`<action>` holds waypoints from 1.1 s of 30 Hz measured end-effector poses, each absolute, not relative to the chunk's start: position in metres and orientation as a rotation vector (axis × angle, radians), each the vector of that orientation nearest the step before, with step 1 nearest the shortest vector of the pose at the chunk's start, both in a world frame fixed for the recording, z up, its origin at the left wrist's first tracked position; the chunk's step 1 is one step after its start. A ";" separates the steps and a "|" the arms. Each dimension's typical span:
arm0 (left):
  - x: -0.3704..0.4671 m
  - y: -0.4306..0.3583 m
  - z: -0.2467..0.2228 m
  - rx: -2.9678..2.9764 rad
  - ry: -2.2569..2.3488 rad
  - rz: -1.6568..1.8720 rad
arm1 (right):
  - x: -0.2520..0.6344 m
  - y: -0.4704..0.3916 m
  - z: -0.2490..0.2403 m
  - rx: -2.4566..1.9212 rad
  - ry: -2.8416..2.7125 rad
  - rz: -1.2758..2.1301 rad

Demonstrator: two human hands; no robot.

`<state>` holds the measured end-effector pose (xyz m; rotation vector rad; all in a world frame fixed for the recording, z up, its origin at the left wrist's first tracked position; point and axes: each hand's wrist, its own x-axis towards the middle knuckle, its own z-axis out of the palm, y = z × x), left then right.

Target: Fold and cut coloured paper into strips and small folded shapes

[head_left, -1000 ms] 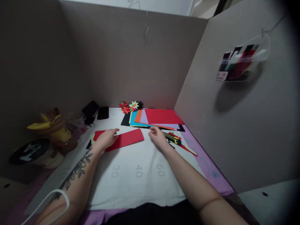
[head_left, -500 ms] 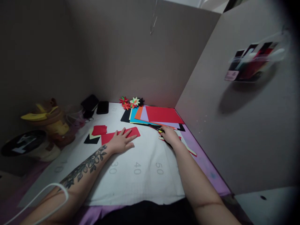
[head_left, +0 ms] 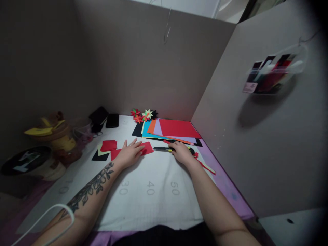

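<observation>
My left hand point(head_left: 129, 153) lies flat with fingers apart on a red paper strip point(head_left: 147, 148). My right hand point(head_left: 182, 152) is closed over a pair of scissors point(head_left: 161, 149) with black and yellow handles. The dark blades point left, their tips close to the strip's right end; the fingers' exact grip on the handles is hidden. To the left of the strip sit small red paper squares point(head_left: 108, 145), partly over pale yellow paper point(head_left: 104, 152) and a black piece point(head_left: 100, 156). Thin red and pale offcuts point(head_left: 208, 167) lie beside my right wrist.
Behind my hands are coloured paper sheets point(head_left: 179, 128) and several folded paper stars point(head_left: 147, 114). A black phone point(head_left: 112, 120) and a yellow pot point(head_left: 64, 140) stand left. Grey panels point(head_left: 143, 68) enclose the table, and a clear holder point(head_left: 275, 73) hangs on the right one.
My right hand has drawn the scissors left and swung them so the blades point at the red strip. My left hand's fingers have shifted slightly on the paper.
</observation>
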<state>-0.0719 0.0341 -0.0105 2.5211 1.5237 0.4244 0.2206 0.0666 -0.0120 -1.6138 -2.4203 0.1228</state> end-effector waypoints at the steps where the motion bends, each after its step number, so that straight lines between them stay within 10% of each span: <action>1: -0.074 0.035 -0.012 2.527 1.517 0.405 | 0.220 0.067 -0.012 -1.622 -2.421 0.116; 33: -0.069 0.038 -0.031 2.527 1.503 0.028 | 0.186 0.071 -0.020 -1.527 -2.601 0.037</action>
